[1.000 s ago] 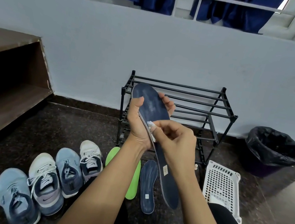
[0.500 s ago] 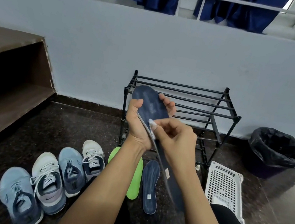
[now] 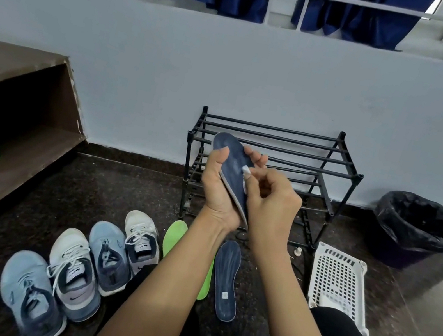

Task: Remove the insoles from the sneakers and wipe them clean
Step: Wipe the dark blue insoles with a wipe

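**Wipe climbs toward the toe of the held insole**

Since a second ago our right hand (image 3: 276, 204) has slid the white wipe (image 3: 245, 169) up the dark blue insole (image 3: 232, 152), from its middle toward the toe. The heel end that showed below that wrist is now hidden behind it. We judge the wiping of this insole to be under way, not finished.

At lower left, four sneakers (image 3: 74, 275) sit in a row on the floor (image 3: 122, 186); whether any of them still has an insole inside we cannot tell. Just right of them a green insole (image 3: 174, 233) lies flat, partly behind our left forearm.

At centre, our left hand (image 3: 218, 194) grips the dark blue insole, which is raised and tilted. The thumb curls over its near edge, and the fingers (image 3: 257, 158) wrap behind it with their tips showing past the far edge. Our right hand's thumb and curled fingers pinch the wipe and press it onto the insole's face.

Below, between our forearms, a second blue insole (image 3: 227, 281) lies on the floor. A black shoe rack (image 3: 279, 138) stands behind the hands. To the right are a white basket (image 3: 340, 277) and, further right, a black bin (image 3: 416, 229).
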A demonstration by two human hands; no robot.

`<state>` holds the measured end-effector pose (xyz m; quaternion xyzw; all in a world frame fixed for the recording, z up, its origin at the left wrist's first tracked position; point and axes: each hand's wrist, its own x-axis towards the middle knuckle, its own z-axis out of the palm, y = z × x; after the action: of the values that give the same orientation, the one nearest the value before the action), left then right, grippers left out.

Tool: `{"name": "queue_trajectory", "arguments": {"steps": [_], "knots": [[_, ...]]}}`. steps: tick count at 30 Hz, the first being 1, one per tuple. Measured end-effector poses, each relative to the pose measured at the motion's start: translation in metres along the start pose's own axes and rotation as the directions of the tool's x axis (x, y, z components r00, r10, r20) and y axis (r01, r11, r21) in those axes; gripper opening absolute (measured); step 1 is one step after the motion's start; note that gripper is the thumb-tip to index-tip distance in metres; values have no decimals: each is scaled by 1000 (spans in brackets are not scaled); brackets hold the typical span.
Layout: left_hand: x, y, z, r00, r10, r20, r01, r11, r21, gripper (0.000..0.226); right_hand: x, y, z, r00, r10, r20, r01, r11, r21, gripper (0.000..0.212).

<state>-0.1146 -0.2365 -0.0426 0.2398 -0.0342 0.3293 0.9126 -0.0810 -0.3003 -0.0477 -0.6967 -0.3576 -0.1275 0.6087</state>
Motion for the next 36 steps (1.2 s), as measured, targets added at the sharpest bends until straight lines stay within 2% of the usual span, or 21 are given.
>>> {"name": "queue_trajectory", "arguments": {"steps": [3,7,9,11,15,19,23,25,27,29,31,33,36], "knots": [[0,2,-1,1000,-23,-1,23,1000,-11,64,2,-3,-6,998,30,62,-32,999,29,3],[4,11,-5,1000,-9,12,9,1000,-26,62,2,-9,-19,934,136,331,-157,987,36,3],[8,15,-8,999,-8,36,9,1000,-26,61,-1,-10,-23,899,177,400,-215,975,51,1],[9,15,-7,999,-12,44,15,998,-63,57,-2,-10,-23,896,201,396,-250,965,77,2],[0,7,2,999,-45,1,45,990,-133,40,-6,-11,-14,970,140,200,-158,985,74,9],[-6,4,2,999,-40,-32,39,999,-15,41,-1,-5,-4,999,20,45,-20,1000,-1,4],[-5,1,0,999,-41,-19,42,998,41,39,4,2,-1,995,-80,-68,72,991,-111,3],[-5,3,-2,1000,-25,-7,25,999,35,38,4,0,-4,999,-38,-29,37,998,-55,3],[-2,7,-5,999,-28,33,29,999,-31,38,5,-5,-9,991,66,115,-69,997,24,4],[1,12,-7,997,-29,66,36,994,-107,44,2,-12,-16,945,128,300,-147,988,41,4],[5,16,-10,997,-10,70,17,994,-104,49,-2,-16,-21,903,139,407,-175,983,53,1],[6,16,-8,997,-1,79,10,993,-114,50,-5,-17,-23,895,146,421,-199,976,85,2],[4,12,-2,998,-3,65,12,989,-146,40,-7,-15,-17,940,156,305,-190,978,86,7]]}}
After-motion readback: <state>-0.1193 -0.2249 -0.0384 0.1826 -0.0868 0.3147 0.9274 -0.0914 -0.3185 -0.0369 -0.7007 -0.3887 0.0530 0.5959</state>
